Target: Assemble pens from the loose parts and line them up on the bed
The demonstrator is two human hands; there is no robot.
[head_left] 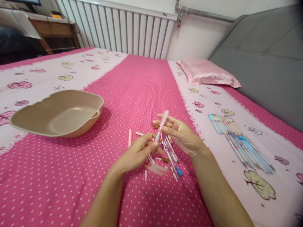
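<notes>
A slim pink-and-white pen is held slanting up between my two hands, above a small pile of pen parts. My left hand pinches its lower end between thumb and fingers. Around its upper part close the thumb and fingers of my right hand. Beneath them on the pink bedspread lie several thin refills, pale pink barrels, small white pieces, a blue piece and brown pieces. A peach-coloured tube rests left of the pile, partly hidden by my left hand.
A beige plastic basin sits on the bed at left. Two groups of pens lie side by side at right. Farther back are a pink pillow, a grey headboard, a white radiator and a wooden table.
</notes>
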